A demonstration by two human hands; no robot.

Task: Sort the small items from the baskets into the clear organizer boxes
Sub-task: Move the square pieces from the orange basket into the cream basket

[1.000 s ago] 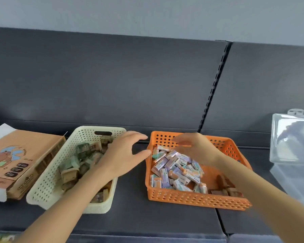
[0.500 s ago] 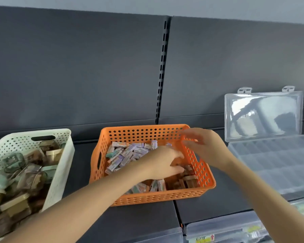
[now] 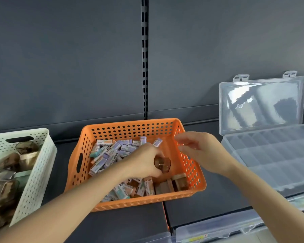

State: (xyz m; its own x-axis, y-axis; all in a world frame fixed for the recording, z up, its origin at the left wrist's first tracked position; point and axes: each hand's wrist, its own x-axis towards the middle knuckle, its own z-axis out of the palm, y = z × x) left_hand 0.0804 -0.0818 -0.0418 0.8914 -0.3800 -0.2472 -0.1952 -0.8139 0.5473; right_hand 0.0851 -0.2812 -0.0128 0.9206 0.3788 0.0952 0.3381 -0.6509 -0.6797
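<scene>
**Dark shelf, orange basket, one brown piece in our left grip**

Dark grey shelving fills the view: a flat shelf (image 3: 126,223) below, plain back panels above, and a slotted upright strip (image 3: 145,58) running down between the panels.

On the shelf in the middle stands an orange basket (image 3: 133,122) with perforated walls. Small purple-and-white boxed items (image 3: 112,151) lie jumbled over its left and back parts. A few brown blocks (image 3: 179,183) sit in its front right corner.

Our left grip (image 3: 144,163) reaches into the basket from the lower left. Its fingers curl round a small brown piece (image 3: 162,164), which sits above the basket floor near the middle. The piece looks translucent, but it is too blurred for us to say what it is.

Our right grip (image 3: 200,151) hangs over the basket's right wall, just beside the left one. Its fingers are loosely spread and blurred, and we see nothing in them.

To the right, apart from the basket, a clear organizer box (image 3: 274,160) lies on the shelf. Its lid (image 3: 261,106) stands upright against the back panel, and the rows of compartments show no contents that we can make out.

At the left edge a white perforated basket (image 3: 42,155) holds brown and greenish items (image 3: 11,172), partly cut off by the frame.

Below the shelf's front edge we see the top of another clear box (image 3: 218,230).
</scene>
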